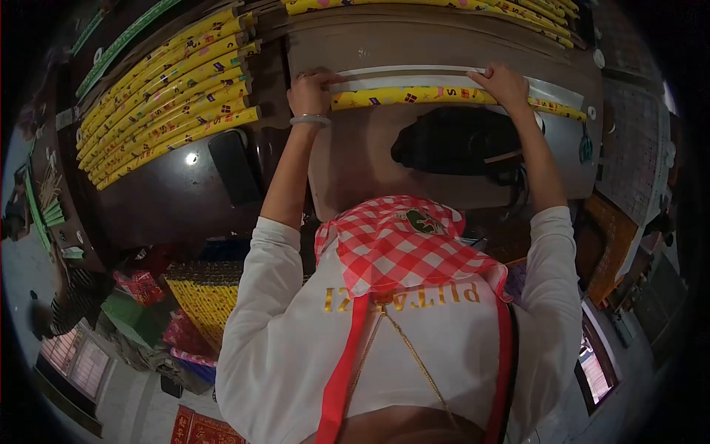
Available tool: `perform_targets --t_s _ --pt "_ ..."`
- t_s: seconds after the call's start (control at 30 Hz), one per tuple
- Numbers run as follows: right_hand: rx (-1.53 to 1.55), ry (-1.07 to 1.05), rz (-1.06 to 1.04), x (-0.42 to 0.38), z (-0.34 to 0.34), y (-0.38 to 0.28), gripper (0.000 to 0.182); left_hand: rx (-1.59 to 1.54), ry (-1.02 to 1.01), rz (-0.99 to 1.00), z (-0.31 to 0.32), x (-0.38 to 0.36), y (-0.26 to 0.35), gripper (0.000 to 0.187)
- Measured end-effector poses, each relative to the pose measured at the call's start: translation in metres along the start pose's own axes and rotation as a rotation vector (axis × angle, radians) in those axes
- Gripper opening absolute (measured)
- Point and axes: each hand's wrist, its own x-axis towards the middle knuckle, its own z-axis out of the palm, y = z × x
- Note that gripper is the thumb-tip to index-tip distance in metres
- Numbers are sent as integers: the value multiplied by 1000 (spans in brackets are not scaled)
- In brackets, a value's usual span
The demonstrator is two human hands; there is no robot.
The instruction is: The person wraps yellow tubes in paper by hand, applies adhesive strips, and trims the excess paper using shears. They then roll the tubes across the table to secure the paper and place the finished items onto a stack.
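Note:
A yellow printed roll of wrapping paper (414, 96) lies crosswise on the brown table in front of me. Along its far side runs a white paper edge (555, 90) with a long brown strip (407, 76) on it. My left hand (310, 92), a bangle at its wrist, is closed around the roll's left end, fingers curled over the far side. Towards the right part of the roll, my right hand (504, 87) grips from above, its thumb stretched left along the white edge. The undersides of both hands are hidden.
Several finished yellow rolls (177, 103) are stacked at the left, with more rolls (444, 7) at the far edge. A black cloth-like item (451, 140) lies nearer me. A dark phone-like slab (235, 169) and green-handled scissors (586, 144) flank the work area.

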Motion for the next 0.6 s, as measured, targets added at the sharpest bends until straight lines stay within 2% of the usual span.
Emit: perform_targets --t_s 0.6 --pt "17 15 15 3 11 -1 53 -20 -7 -19 1 0 -1 33"
